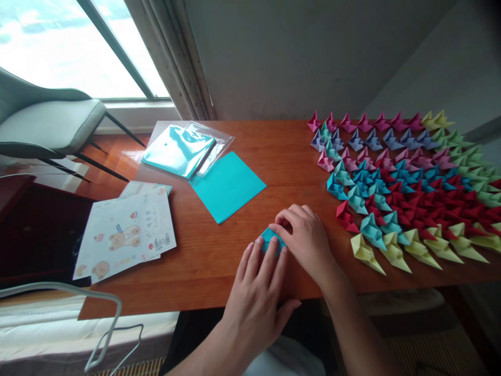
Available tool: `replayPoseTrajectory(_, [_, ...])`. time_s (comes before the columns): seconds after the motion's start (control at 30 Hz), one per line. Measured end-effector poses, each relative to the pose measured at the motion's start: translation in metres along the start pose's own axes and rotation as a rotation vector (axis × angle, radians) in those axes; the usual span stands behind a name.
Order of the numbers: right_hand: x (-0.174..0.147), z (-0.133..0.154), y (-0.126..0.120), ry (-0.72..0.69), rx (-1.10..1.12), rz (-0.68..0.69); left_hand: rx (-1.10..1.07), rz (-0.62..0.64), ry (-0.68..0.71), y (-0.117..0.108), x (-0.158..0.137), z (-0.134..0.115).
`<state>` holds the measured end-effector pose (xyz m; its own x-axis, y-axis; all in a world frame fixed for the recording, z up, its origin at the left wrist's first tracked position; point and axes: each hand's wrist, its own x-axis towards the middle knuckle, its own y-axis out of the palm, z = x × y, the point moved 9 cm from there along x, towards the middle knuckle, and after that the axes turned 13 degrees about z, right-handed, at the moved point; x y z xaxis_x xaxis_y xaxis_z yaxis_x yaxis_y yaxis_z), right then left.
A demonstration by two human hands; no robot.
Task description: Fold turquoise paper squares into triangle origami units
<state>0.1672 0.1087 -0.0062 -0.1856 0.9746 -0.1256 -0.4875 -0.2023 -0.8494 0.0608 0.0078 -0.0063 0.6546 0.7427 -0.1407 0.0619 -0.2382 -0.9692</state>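
A small folded piece of teal origami paper [267,234] lies on the wooden table, partly hidden by both hands. My left hand [257,290] rests with its fingers stretched out, their tips pressing the paper down from the near side. At the paper's right corner, my right hand [306,235] has thumb and forefinger closed on its edge, the other fingers curled. Just beyond lies a stack of flat teal square sheets [230,187]. To the right stand rows of folded paper boats in many colours, among them a pale yellow boat [366,253] and a red boat [346,216].
At the back left, a clear plastic packet of teal paper [178,151] touches the square sheets. Printed sheets with a cartoon bear [135,230] hang over the table's left edge. A grey chair [50,120] stands by the window, and a white metal tube [113,303] curves at lower left.
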Motion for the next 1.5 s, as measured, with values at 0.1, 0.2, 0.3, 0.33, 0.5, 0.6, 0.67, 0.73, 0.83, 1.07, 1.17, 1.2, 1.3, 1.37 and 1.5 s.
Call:
replayPoseTrajectory(0.1, [0.0, 0.001, -0.001, -0.005, -0.003, -0.007, -0.003, 0.017, -0.027, 0.002, 0.002, -0.002])
replayPoseTrajectory(0.2, [0.0, 0.001, 0.0, -0.002, -0.01, -0.005, 0.011, 0.037, -0.036, 0.0, 0.003, -0.006])
replayPoseTrajectory(0.3, [0.0, 0.0, 0.0, -0.002, -0.012, -0.002, 0.019, 0.074, -0.037, 0.0, 0.005, -0.008])
replayPoseTrajectory(0.33, [0.0, 0.0, 0.001, -0.004, -0.012, -0.003, 0.02, 0.084, -0.034, 0.0, 0.005, -0.009])
replayPoseTrajectory(0.5, [0.0, 0.0, 0.001, -0.017, -0.024, -0.017, 0.032, 0.073, 0.004, -0.004, 0.004, -0.006])
replayPoseTrajectory(0.6, [0.0, 0.001, 0.001, -0.015, -0.039, -0.021, 0.05, 0.04, 0.019, -0.01, 0.002, -0.001])
replayPoseTrajectory(0.67, [0.0, 0.0, 0.0, -0.011, -0.042, -0.022, 0.056, 0.032, 0.043, -0.013, 0.001, 0.001])
replayPoseTrajectory(0.73, [0.0, 0.0, 0.001, -0.007, -0.042, -0.02, 0.067, 0.027, 0.063, -0.014, -0.001, 0.002])
replayPoseTrajectory(0.83, [0.0, 0.0, 0.001, -0.004, -0.037, -0.016, 0.086, 0.03, 0.077, -0.015, -0.001, 0.002])
replayPoseTrajectory(1.07, [-0.001, 0.001, 0.0, -0.013, -0.038, -0.025, 0.056, 0.081, 0.038, -0.01, 0.005, -0.003])
replayPoseTrajectory(1.17, [-0.001, 0.001, 0.0, -0.009, -0.035, -0.017, 0.062, 0.099, 0.001, -0.008, 0.007, -0.01])
replayPoseTrajectory(1.2, [-0.001, 0.001, 0.0, -0.01, -0.036, -0.017, 0.07, 0.107, -0.01, -0.008, 0.008, -0.012])
replayPoseTrajectory(1.3, [-0.001, 0.001, 0.0, -0.019, -0.041, -0.021, 0.101, 0.14, -0.025, -0.01, 0.012, -0.02])
replayPoseTrajectory(1.37, [0.0, 0.001, 0.0, -0.023, -0.042, -0.026, 0.12, 0.156, -0.03, -0.012, 0.015, -0.023])
replayPoseTrajectory(1.5, [0.0, 0.001, 0.0, -0.011, -0.036, -0.02, 0.124, 0.175, -0.027, -0.015, 0.018, -0.023])
